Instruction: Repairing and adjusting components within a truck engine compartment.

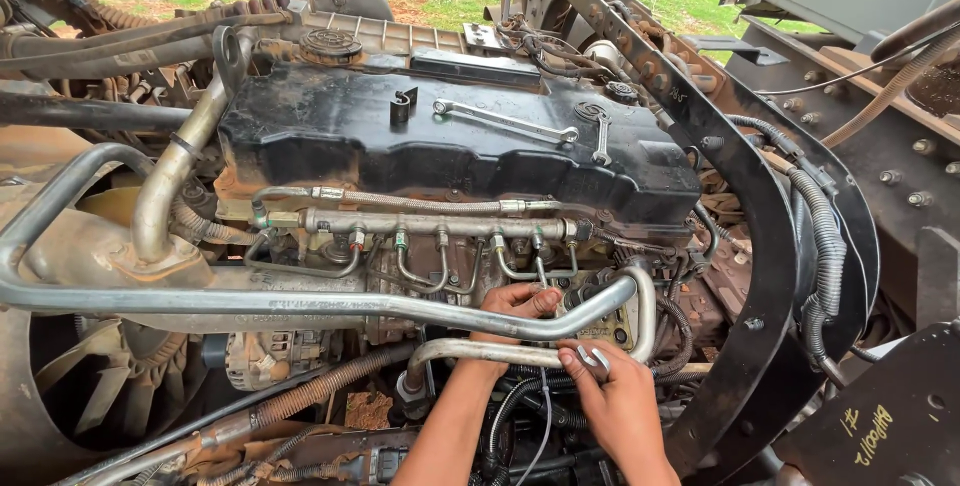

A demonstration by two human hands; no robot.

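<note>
I look down on a truck engine with a black valve cover (450, 151). My left hand (515, 303) reaches up behind a long silver pipe (300, 301), its fingers closed around a thin bent metal fuel line (541, 271) that drops from the fuel rail (430, 224). My right hand (610, 391) is lower and to the right. Its fingers pinch a small metal fitting (593, 358) beside a shorter curved silver pipe (480, 350).
Two combination wrenches (505, 121) (600, 136) and a small black clip (402, 104) lie on the valve cover. A black curved steel bracket (760, 246) and corrugated hoses (825, 246) stand at right. A fan (110, 376) is at lower left, grass beyond.
</note>
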